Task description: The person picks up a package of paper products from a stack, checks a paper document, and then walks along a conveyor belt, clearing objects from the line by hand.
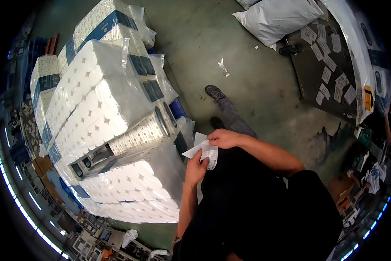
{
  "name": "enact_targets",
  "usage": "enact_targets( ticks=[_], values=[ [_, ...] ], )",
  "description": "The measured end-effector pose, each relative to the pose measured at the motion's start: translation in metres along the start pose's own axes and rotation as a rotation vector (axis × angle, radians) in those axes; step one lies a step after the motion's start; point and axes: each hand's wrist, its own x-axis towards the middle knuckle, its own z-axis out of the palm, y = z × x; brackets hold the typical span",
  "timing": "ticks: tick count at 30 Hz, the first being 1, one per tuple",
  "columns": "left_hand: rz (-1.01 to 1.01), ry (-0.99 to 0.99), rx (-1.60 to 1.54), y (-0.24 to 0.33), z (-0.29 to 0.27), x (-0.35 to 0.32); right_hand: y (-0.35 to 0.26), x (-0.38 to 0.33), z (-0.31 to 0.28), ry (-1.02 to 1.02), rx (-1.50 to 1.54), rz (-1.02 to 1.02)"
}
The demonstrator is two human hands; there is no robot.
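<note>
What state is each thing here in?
White printed paper slips: overlapping, held
Bare left hand: pinching the slips
Bare right hand: pinching the slips
White packs in clear plastic film: wrapped, stacked
Wrinkled white plastic bag: bulging
Small rectangular white paper labels: scattered on a dark flat surface
Crumpled shiny scrap: lying on grey-green floor

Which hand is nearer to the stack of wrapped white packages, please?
Left. The left hand is just right of the stack of wrapped white packages; the right hand is farther right.
</note>
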Motion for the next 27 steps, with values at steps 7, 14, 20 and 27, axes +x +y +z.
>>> enact_targets(
  ticks=[7,14,20,27],
  values=[
    [-0.442,-0.142,-0.163,-0.045,-0.043,0.03,0.103,0.107,-0.117,-0.087,0.563,0.473],
    [-0.732,-0.102,-0.233,-0.084,-0.03,0.03,0.219,0.198,-0.25,0.773,-0.252,0.712],
    [-0.89,-0.024,-0.384,-0.073,0.003,0.051,0.203,0.341,-0.223,1.122,-0.025,0.365],
    [-1.057,0.04,-0.449,-0.072,0.025,0.084,0.209,0.466,-0.067,0.861,-0.096,-0.157]
  ],
)
